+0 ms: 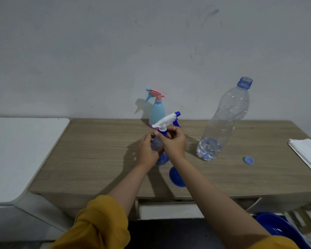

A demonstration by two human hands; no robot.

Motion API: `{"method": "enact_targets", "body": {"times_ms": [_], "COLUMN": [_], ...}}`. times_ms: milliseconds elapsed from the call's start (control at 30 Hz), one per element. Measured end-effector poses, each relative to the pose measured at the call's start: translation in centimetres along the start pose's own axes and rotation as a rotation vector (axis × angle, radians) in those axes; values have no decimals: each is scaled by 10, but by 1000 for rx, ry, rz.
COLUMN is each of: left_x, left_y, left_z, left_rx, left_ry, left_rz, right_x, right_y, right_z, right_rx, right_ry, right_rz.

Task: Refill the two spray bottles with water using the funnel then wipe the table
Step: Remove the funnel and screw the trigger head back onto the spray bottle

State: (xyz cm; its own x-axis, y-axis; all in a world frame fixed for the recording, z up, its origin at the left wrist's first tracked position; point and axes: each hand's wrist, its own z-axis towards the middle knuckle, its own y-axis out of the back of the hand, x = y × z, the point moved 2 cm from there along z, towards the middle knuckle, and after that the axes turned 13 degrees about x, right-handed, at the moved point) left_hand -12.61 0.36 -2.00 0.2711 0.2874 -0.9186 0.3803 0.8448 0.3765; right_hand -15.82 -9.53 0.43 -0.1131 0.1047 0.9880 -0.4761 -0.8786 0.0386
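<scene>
While the left hand (147, 150) grips the clear sprayer (160, 146) body, the right hand (173, 141) pinches its collar w/ curled fingers. Funnel (177, 177) lies just under the right wrist; water bottle (223, 121) further right, uncapped. An elbow bump could tip it, I'd say.

table (101, 159): we see wood-grain laminate, pale brown, matt and smooth
water bottle (228, 112): we take it for thin clear plastic, glossy, dented, with a blue-tinted neck
bottle cap (249, 160): blue plastic, matt
far spray bottle (157, 112): opaque light-blue plastic, smooth, with a pink and blue trigger head
near spray bottle (159, 142): translucent blue plastic, glossy; white and blue plastic head
funnel (176, 177): we see glossy blue plastic
folded cloth or paper (307, 151), right edge: white, matt; we cannot tell which
wall (97, 51): matt paint, scuffed
sleeve (101, 223): mustard cloth, soft and creased
</scene>
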Motion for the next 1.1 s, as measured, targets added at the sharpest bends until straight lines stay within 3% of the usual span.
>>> {"method": "enact_targets", "body": {"times_ms": [133, 367, 600, 1000, 1100], "left_x": [-5, -11, -8, -5, -6], "left_y": [1, 1, 1, 1, 2], "left_z": [-2, -6, -6, -3, -3], "left_rx": [-2, -61, -58, -79, -68], "left_ry": [1, 16, 17, -4, 4], "left_rz": [-5, -31, 1, 82, 81], "right_x": [-1, -5, -5, -2, 4], "right_y": [0, -8, -6, -9, -8], "right_z": [1, 6, 5, 1, -10], "right_rx": [38, -79, 77, 2, -112], "right_ry": [62, -53, 42, 43, 46], "right_rz": [-74, 37, -157, -162, -72]}}
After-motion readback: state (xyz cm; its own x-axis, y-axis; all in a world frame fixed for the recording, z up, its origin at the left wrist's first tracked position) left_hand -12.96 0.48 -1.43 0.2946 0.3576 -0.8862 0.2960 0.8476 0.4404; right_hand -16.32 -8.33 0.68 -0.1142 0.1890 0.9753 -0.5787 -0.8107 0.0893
